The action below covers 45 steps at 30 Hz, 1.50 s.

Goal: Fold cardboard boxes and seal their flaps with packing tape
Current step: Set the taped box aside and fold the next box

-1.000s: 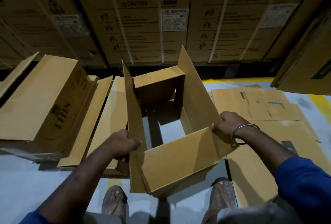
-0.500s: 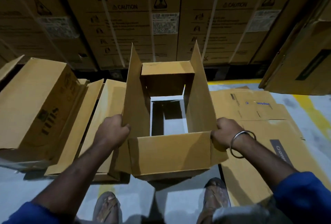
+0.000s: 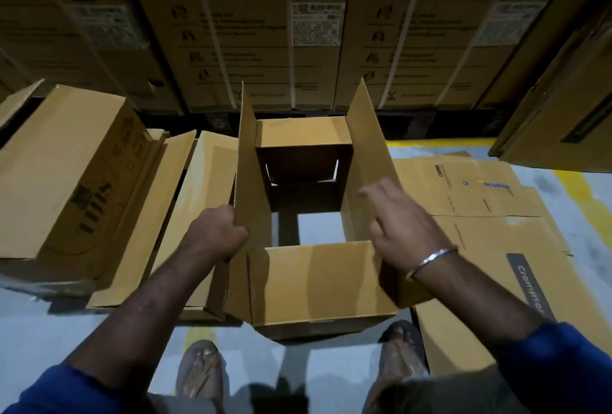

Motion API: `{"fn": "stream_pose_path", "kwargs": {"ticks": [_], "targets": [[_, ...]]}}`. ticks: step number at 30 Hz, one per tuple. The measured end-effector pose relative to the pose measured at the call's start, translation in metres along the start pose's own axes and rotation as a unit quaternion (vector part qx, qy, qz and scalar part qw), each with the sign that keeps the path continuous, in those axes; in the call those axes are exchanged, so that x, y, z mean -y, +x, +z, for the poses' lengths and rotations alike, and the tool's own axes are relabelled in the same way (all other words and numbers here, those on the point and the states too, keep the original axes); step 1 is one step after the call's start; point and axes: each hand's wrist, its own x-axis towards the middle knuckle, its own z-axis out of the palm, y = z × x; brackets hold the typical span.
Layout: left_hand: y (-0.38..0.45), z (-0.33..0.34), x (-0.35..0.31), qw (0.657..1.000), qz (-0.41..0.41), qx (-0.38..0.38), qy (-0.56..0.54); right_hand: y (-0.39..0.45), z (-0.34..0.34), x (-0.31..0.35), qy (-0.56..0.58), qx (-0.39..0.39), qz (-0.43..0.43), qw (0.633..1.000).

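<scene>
An unsealed brown cardboard box (image 3: 318,281) stands squared up on the floor in front of me, open at top and bottom so the grey floor shows through it. Both long flaps stand upright, and the far short flap (image 3: 301,132) is folded inward. My left hand (image 3: 217,233) grips the edge of the left long flap (image 3: 248,165). Over the right long flap (image 3: 367,148) my right hand (image 3: 402,226) hovers with its fingers spread, a metal bangle on the wrist, holding nothing. No tape is in view.
A made-up box (image 3: 66,175) lies on its side at the left, with flat cardboard (image 3: 198,188) beside it. Flattened printed boxes (image 3: 490,214) cover the floor at the right. Tall strapped cartons (image 3: 265,32) wall off the back. My sandalled feet (image 3: 202,370) stand below the box.
The box has been squared up and pulled nearer. My right hand has let go of the box's right corner and risen with fingers spread. My left hand keeps its grip on the left flap.
</scene>
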Motion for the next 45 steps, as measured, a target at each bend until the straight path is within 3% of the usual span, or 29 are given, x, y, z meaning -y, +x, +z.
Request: {"fn": "stream_pose_path", "kwargs": {"ticks": [2,5,8,16,22,26,31,37,42,45], "targets": [[0.000,-0.002,0.001,1.000,-0.009,0.023,-0.007,-0.006,0.010,0.022,0.053,0.084,-0.070,0.993],[0.001,-0.004,0.004,0.999,-0.011,0.038,-0.013,-0.012,0.048,0.032,-0.042,0.285,-0.101,0.952],[0.002,-0.008,0.007,0.999,-0.004,0.038,-0.018,-0.010,0.077,0.029,-0.107,0.357,-0.093,0.923],[-0.004,-0.015,0.004,0.997,0.020,0.079,-0.017,0.017,0.084,0.044,-0.099,0.326,-0.074,0.937],[-0.003,-0.013,0.003,0.994,0.039,0.101,-0.006,0.101,0.095,0.051,-0.041,0.162,-0.018,0.986],[-0.004,-0.011,0.004,0.992,0.051,0.116,0.006,0.182,0.108,0.036,-0.007,0.123,0.036,0.992],[-0.002,-0.005,0.004,0.988,0.086,0.127,0.030,0.248,0.122,0.012,-0.077,0.185,0.064,0.978],[0.000,-0.006,-0.003,0.970,0.152,0.186,0.022,0.258,0.162,-0.005,-0.123,0.287,0.064,0.948],[-0.010,0.012,-0.012,0.942,0.230,0.243,0.029,0.255,0.155,-0.005,-0.099,0.306,0.053,0.945],[-0.012,0.031,-0.015,0.928,0.227,0.281,0.097,0.239,0.111,0.001,-0.126,0.287,0.033,0.949]]}}
